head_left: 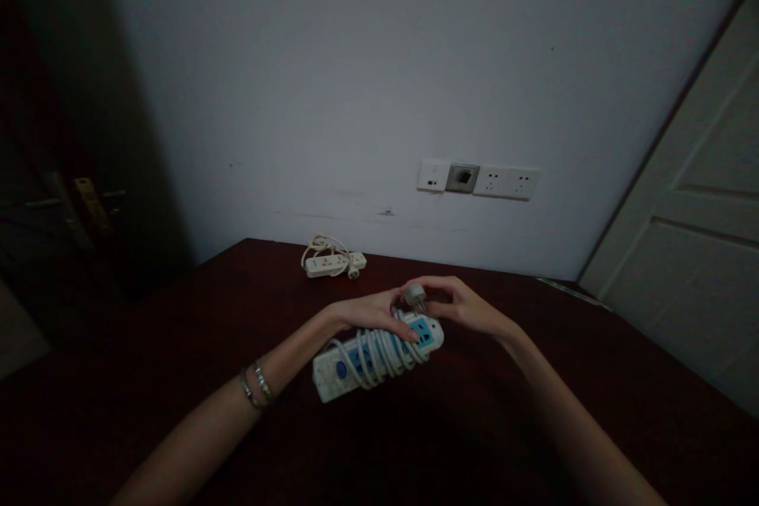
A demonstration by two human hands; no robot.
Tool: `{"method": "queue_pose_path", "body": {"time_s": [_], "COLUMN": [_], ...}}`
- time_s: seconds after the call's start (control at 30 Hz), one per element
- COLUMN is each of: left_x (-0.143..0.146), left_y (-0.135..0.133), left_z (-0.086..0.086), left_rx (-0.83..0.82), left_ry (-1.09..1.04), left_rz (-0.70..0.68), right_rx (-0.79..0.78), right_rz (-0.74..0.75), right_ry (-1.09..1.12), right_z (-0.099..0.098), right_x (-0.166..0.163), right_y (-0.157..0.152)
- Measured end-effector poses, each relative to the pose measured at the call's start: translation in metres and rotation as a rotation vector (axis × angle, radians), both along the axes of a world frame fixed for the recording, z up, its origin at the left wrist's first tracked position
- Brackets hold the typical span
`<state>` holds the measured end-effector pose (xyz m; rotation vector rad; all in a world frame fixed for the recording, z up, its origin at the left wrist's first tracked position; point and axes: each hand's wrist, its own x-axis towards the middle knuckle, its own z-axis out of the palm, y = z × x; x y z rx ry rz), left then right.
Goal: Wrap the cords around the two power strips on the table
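Note:
A white power strip [332, 377] with blue sockets tilts up to the right above the dark red table, its white cord [379, 356] wound round it several times. My left hand [373, 310] is closed on the strip from behind, the thumb lying across its top face near the right end. With the fingertips of my right hand [459, 304] I grip the cord's plug [414, 295], just above the strip's right end. The plug's metal pins point downward. Part of the left fingers is hidden behind the strip.
A second, smaller white power strip [335, 262] with its cord loosely coiled lies at the table's back edge [273, 243]. Wall sockets [506, 183] and a grey-framed outlet [462, 178] are set in the wall. Doors [700, 205] stand at both sides.

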<state>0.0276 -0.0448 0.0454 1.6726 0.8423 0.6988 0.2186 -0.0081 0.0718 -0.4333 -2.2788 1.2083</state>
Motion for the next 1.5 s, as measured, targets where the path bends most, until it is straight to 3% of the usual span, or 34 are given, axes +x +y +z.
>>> {"method": "queue_pose_path", "body": {"time_s": [0.13, 0.3, 0.47, 0.7, 0.93, 1.17, 1.37, 1.43, 1.5], "left_x": [-0.004, -0.002, -0.003, -0.011, -0.014, -0.041, -0.084, -0.091, -0.092], "left_y": [0.01, 0.016, 0.021, 0.025, 0.026, 0.043, 0.062, 0.065, 0.066], "left_z": [-0.01, -0.016, -0.022, -0.028, -0.027, -0.031, -0.031, -0.036, -0.044], "left_rx": [-0.007, -0.055, -0.068, -0.097, -0.137, -0.152, -0.156, -0.21, -0.307], "left_ry": [-0.003, -0.09, -0.146, -0.022, -0.02, -0.062, 0.127, 0.164, 0.132], "left_rz": [0.176, 0.262, 0.264, 0.272, 0.227, 0.29, 0.717, 0.707, 0.583], "right_rx": [-0.071, -0.116, -0.062, -0.36, -0.517, -0.564, -0.657, -0.681, -0.705], "right_rz": [-0.005, -0.006, -0.108, -0.025, 0.038, -0.127, -0.368, -0.461, -0.528], "right_ry": [0.025, 0.084, 0.033, -0.095, -0.128, -0.004, 0.165, 0.247, 0.316], "right_z": [0.0, -0.005, -0.009, -0.017, -0.031, -0.039, -0.061, -0.07, -0.077], "right_x": [0.002, -0.001, -0.007, 0.002, 0.007, 0.008, 0.008, 0.008, 0.008], "right_y": [0.003, 0.01, 0.013, 0.014, 0.024, 0.033, 0.05, 0.057, 0.062]}}
